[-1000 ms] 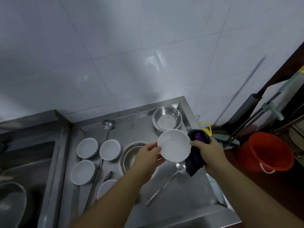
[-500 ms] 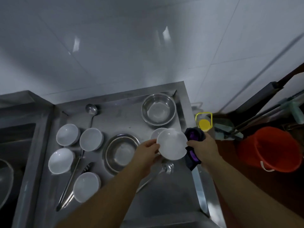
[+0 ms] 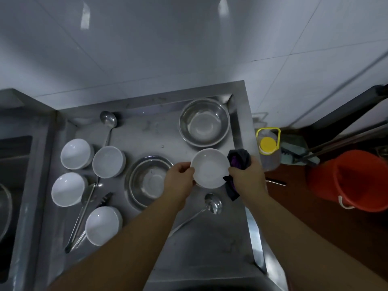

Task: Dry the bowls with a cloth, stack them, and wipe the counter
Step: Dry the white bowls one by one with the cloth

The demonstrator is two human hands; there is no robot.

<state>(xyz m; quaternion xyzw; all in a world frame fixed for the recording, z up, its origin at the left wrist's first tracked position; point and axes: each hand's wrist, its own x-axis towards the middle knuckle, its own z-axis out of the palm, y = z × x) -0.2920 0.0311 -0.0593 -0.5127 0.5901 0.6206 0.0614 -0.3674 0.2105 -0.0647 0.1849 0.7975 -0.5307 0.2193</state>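
Observation:
A white bowl (image 3: 210, 168) is held low over the steel counter (image 3: 210, 238), near its right edge. My left hand (image 3: 180, 179) grips its left rim. My right hand (image 3: 247, 177) grips its right rim together with a dark purple cloth (image 3: 238, 162) that hangs below the fingers. Several more white bowls stand upright at the counter's left: one (image 3: 76, 153), another (image 3: 108, 161), a third (image 3: 68, 189) and one nearer me (image 3: 103, 225).
Two steel basins sit on the counter, one at the back right (image 3: 204, 122), one in the middle (image 3: 147, 181). Two ladles (image 3: 212, 203), (image 3: 108, 120) and tongs (image 3: 84, 219) lie there. A sink (image 3: 12, 185) is left; an orange bucket (image 3: 352, 181) and yellow-capped jug (image 3: 268, 145) stand right.
The view has tilted down. The bowl, held in both hands with the cloth, has come lower toward the counter and now hides the white bowl glimpsed behind it half a second ago.

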